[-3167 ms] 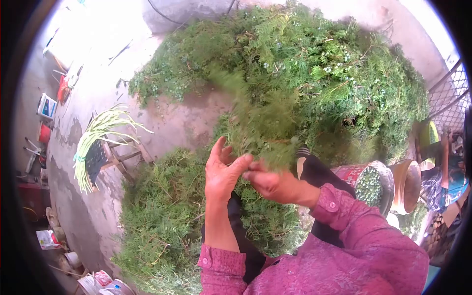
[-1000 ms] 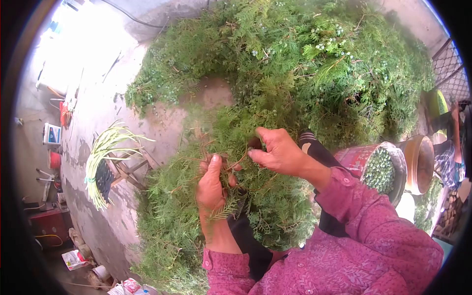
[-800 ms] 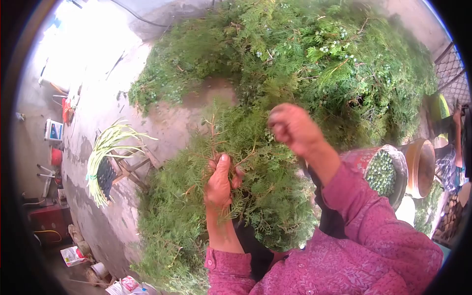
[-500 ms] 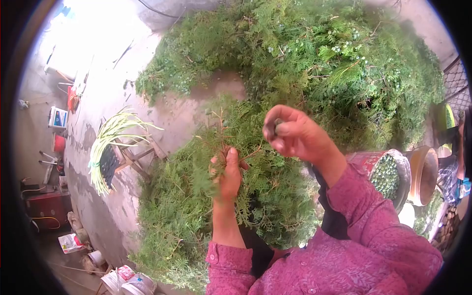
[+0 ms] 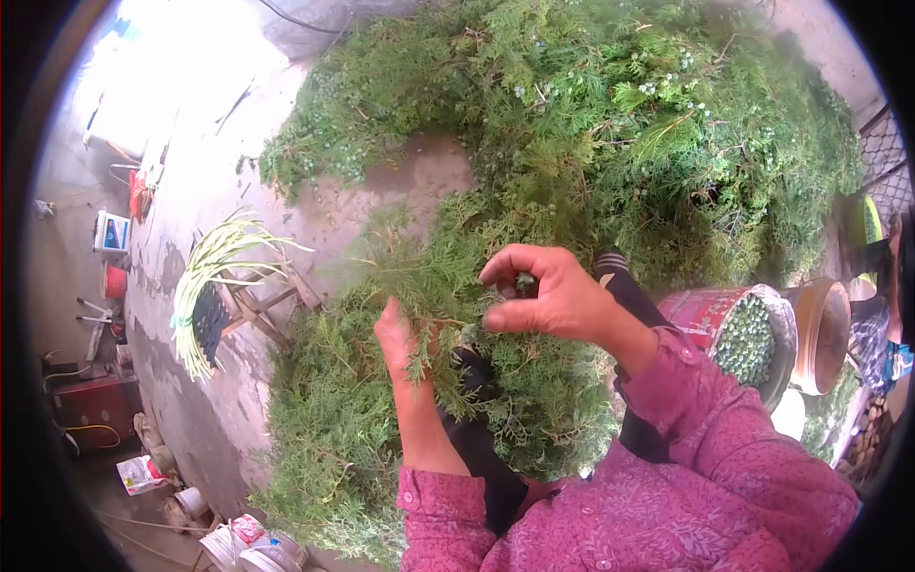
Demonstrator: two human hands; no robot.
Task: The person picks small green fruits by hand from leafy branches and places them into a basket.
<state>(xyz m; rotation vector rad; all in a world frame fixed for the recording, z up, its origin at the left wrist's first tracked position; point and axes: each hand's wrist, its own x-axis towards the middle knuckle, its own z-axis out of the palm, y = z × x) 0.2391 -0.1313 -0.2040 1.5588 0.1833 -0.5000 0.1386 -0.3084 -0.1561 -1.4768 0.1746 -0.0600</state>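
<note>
My left hand [image 5: 405, 345] is closed around the stem of a leafy evergreen sprig [image 5: 405, 272], whose flat green fronds are blurred and partly cover the fingers. To the right of it, my right hand [image 5: 548, 297] has thumb and forefinger spread apart, close to the sprig's fronds. The other fingers are curled and shaded, so whether something small lies in the palm is hidden. Below both hands, cut evergreen branches [image 5: 334, 410] lie over my legs and the floor. A bucket [image 5: 701, 313] beside my right forearm holds many small round green cones [image 5: 745, 338].
A large heap of evergreen branches [image 5: 648, 143] with pale cones fills the far side. At left, long green bean-like stalks [image 5: 214, 257] lie over a wooden stool [image 5: 250, 310]. A tan bucket [image 5: 820, 338] stands at right. A white container [image 5: 112, 232] and a red box [image 5: 95, 410] are along the left.
My right hand has moved down and left toward the sprig, and its pinched fingers have spread apart. My left hand has shifted slightly left, with the sprig still in it.
</note>
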